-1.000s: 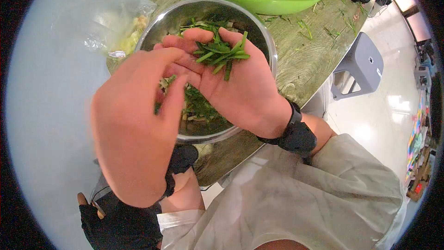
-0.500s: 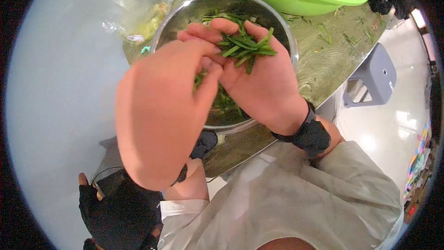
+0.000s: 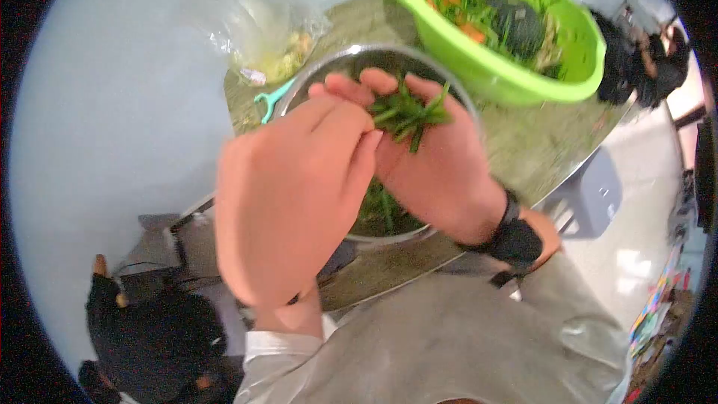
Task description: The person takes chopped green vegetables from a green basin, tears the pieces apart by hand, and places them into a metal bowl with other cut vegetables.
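Cut green stems (image 3: pixel 410 114) lie in the cupped palm of my right hand (image 3: pixel 441 164), which is turned up with its fingers curled around them. My left hand (image 3: pixel 288 187) is closed in a pinch against the fingers and palm of the right one. Whatever its fingertips hold is hidden from me. Both hands are above a round steel bowl (image 3: pixel 456 93), and more chopped greens (image 3: pixel 385 213) show inside it below them. A black band sits on my right wrist.
Beyond the bowl stands a lime-green basin (image 3: pixel 508 78) of mixed vegetables with a dark round thing in it. A clear plastic bag (image 3: pixel 273 37) and a turquoise peeler-like tool (image 3: pixel 275 99) lie to the left. A grey stool (image 3: pixel 591 194) stands right of the table (image 3: pixel 359 19).
The view has tilted up, so more of the green basin, the bag and the turquoise tool shows. My hands stay together over the bowl, with the greens still in the right palm.
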The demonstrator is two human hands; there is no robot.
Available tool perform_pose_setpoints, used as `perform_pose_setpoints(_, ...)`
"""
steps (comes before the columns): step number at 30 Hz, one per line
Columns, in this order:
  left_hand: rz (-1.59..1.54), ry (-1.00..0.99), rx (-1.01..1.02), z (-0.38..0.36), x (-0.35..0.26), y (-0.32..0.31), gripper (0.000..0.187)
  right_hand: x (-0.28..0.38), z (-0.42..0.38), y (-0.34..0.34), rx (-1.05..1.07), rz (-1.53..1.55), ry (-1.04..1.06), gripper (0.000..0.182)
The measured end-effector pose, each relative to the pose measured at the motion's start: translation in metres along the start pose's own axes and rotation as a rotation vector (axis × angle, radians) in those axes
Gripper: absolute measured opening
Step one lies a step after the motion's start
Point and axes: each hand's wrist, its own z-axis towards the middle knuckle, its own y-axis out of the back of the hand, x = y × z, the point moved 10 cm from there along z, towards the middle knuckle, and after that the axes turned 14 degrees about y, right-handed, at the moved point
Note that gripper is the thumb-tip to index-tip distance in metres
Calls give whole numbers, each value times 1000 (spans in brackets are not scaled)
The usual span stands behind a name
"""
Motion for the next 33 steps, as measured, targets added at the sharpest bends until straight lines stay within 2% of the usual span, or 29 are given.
perform_pose_setpoints(2,-95,-51,-260,-8,-3,41,6,0,-6,-3,73,43,-34,43)
perform_pose_setpoints(3,-449,-123,-457,-14,10,69,14,0,-8,-5,124,95,-25,45)
perform_pose_setpoints(5,-841,-257,-702,-32,52,112,42,3,-14,0,65,15,13,47)
perform_pose_setpoints(6,-948,-299,-752,-38,70,120,40,4,-17,8,50,-40,25,46)
perform_pose_setpoints(10,-1091,-337,-741,-47,90,118,36,18,-15,32,46,-67,14,43)
perform_pose_setpoints(14,-1142,-316,-742,-52,100,111,32,12,-24,47,-48,-67,-10,44)
perform_pose_setpoints(17,-1106,-327,-757,-57,92,110,29,9,-18,45,12,-65,-27,42)
perform_pose_setpoints(22,-1073,-298,-819,-72,89,102,24,4,-19,49,-69,-70,-81,39)
perform_pose_setpoints(25,-1052,-348,-878,-86,80,99,21,7,-4,33,-26,-149,-115,36)
perform_pose_setpoints(27,-1036,-312,-881,-87,80,96,19,7,-20,38,-103,-164,-97,34)
perform_pose_setpoints(28,-1027,-295,-890,-85,81,96,18,9,-18,36,-54,-51,-92,45)
perform_pose_setpoints(31,-1008,-297,-925,-92,77,105,15,11,-22,40,-86,7,-83,44)
perform_pose_setpoints(33,-983,-300,-925,-95,70,117,13,12,-17,46,-142,-37,-33,36)
